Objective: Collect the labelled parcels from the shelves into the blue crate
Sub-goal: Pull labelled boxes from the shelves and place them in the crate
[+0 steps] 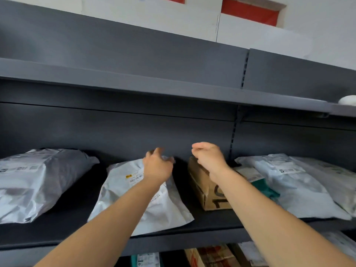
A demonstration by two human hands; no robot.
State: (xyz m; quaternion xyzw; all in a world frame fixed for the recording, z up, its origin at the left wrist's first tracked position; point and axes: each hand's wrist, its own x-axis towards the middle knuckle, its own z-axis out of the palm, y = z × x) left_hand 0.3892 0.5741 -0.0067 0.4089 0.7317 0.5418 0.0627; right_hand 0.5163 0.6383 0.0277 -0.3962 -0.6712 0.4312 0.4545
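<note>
A white plastic mailer [123,191] with a yellow-marked label lies flat in the middle of the dark shelf [63,224]. My left hand [157,166] is over its far edge, fingers loosely curled and touching the top corner, with no clear grip. To the right of the mailer stands a brown cardboard box [202,189] with black marker writing. My right hand [209,158] hovers above the box's far end, its fingers loosely curled and holding nothing. The blue crate is not in view.
A large grey mailer [36,180] lies at the left. Pale labelled mailers [296,187] and a green parcel [267,189] lie to the right of the box. The upper shelf [134,83] overhangs and bears a white object [347,100] at far right. More parcels [210,255] sit below.
</note>
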